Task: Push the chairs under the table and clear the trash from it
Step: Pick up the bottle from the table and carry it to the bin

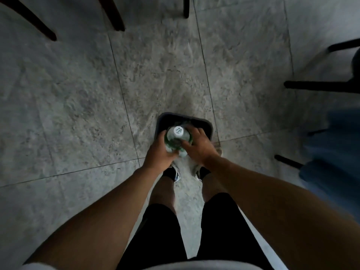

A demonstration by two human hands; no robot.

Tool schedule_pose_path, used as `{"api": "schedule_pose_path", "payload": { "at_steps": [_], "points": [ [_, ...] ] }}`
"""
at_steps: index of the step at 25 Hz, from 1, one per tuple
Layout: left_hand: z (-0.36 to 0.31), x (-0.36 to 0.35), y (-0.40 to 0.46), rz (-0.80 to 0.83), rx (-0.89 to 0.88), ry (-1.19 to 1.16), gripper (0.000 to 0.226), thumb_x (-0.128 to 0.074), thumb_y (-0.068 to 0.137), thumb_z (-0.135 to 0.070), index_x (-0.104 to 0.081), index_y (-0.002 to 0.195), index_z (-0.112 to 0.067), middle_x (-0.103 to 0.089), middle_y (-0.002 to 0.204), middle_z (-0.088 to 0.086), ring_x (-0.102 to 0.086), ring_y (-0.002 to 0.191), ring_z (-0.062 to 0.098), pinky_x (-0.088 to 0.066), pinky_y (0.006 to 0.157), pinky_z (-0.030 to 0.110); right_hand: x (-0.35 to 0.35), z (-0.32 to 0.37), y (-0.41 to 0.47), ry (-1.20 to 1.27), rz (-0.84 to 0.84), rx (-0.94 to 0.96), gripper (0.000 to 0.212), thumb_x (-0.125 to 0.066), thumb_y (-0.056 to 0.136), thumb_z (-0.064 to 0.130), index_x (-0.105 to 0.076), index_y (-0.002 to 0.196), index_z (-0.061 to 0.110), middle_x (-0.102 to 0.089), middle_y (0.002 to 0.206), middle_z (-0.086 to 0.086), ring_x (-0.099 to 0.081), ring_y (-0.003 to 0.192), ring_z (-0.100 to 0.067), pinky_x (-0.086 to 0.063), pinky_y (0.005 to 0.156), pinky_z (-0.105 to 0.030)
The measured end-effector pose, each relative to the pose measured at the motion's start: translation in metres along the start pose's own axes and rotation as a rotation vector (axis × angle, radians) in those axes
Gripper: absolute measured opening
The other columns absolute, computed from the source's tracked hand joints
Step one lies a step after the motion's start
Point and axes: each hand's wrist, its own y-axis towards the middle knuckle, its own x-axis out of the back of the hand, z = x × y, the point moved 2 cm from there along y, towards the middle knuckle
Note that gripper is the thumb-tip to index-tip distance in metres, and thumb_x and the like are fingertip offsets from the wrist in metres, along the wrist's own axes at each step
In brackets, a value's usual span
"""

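Bottle (178, 138) gripped by both hands, seemingly above bin (206, 124).

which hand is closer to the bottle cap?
Right, narrowly. The right hand grips the bottle with fingers just beside the white cap; the left hand holds the body lower down.

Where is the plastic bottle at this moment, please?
In the head view, the bottle is low of centre, held upright between the left hand and right hand, directly above the dark bin on the tiled floor.
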Motion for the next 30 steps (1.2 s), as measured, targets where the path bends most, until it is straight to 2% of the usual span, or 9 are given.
{"api": "schedule_pose_path", "payload": {
  "at_steps": [3,6,10,14,21,27,30],
  "points": [
    [0.036,-0.008,0.036,0.0,-0.006,0.021,0.087,-0.085,0.081,-0.029,-0.037,0.153,-0.019,-0.06,0.142,0.004,-0.059,0.127,0.021,-0.046,0.097,0.027,-0.031,-0.016,0.036,0.046,-0.049,-0.028,0.062,-0.065,0.093,0.031,-0.044,0.15,0.019,-0.041,0.144,-0.012,-0.054,0.126,-0.029,-0.044,0.104,-0.034],
    [0.057,-0.024,0.067,-0.029,-0.018,0.071,0.081,-0.084,0.082,-0.025,-0.041,0.151,-0.016,-0.058,0.142,0.008,-0.056,0.129,0.024,-0.043,0.097,0.025,-0.047,-0.038,0.066,0.055,-0.074,-0.039,0.064,-0.067,0.092,0.031,-0.044,0.151,0.02,-0.04,0.143,-0.012,-0.054,0.125,-0.029,-0.048,0.105,-0.037],
    [0.091,-0.068,0.121,-0.001,-0.001,0.107,0.079,-0.081,0.084,-0.03,-0.042,0.151,-0.015,-0.055,0.144,0.011,-0.054,0.132,0.027,-0.049,0.105,0.041,-0.067,-0.085,0.117,0.018,-0.097,-0.053,0.065,-0.071,0.091,0.026,-0.045,0.15,0.017,-0.04,0.148,-0.013,-0.051,0.129,-0.028,-0.039,0.099,-0.026],
    [0.119,-0.107,0.172,0.043,0.045,0.149,0.081,-0.08,0.083,-0.032,-0.039,0.151,-0.016,-0.056,0.142,0.012,-0.056,0.129,0.03,-0.051,0.101,0.048,-0.082,-0.126,0.163,0.015,-0.129,-0.091,0.062,-0.071,0.09,0.021,-0.048,0.147,0.012,-0.044,0.145,-0.014,-0.052,0.128,-0.028,-0.035,0.097,-0.021],
    [0.164,-0.16,0.246,0.127,0.125,0.227,0.07,-0.075,0.087,-0.027,-0.043,0.146,-0.009,-0.06,0.136,0.02,-0.057,0.126,0.039,-0.049,0.101,0.041,-0.122,-0.187,0.235,0.012,-0.111,-0.192,0.059,-0.067,0.088,0.022,-0.049,0.143,0.01,-0.049,0.141,-0.018,-0.051,0.13,-0.035,-0.039,0.106,-0.034],
    [0.176,-0.172,0.268,0.198,0.114,0.323,0.068,-0.073,0.089,-0.032,-0.043,0.145,-0.006,-0.059,0.137,0.023,-0.055,0.127,0.041,-0.047,0.101,0.041,-0.133,-0.202,0.256,0.005,-0.075,-0.258,0.061,-0.063,0.093,0.022,-0.042,0.147,0.005,-0.046,0.147,-0.023,-0.045,0.136,-0.037,-0.032,0.109,-0.032],
    [0.175,-0.166,0.268,0.207,0.11,0.398,0.063,-0.07,0.091,-0.031,-0.045,0.143,-0.006,-0.06,0.135,0.024,-0.056,0.125,0.043,-0.046,0.098,0.042,-0.134,-0.197,0.257,-0.046,-0.036,-0.252,0.063,-0.062,0.094,0.025,-0.038,0.15,0.006,-0.042,0.149,-0.023,-0.046,0.134,-0.039,-0.035,0.109,-0.035]
  ]
}}
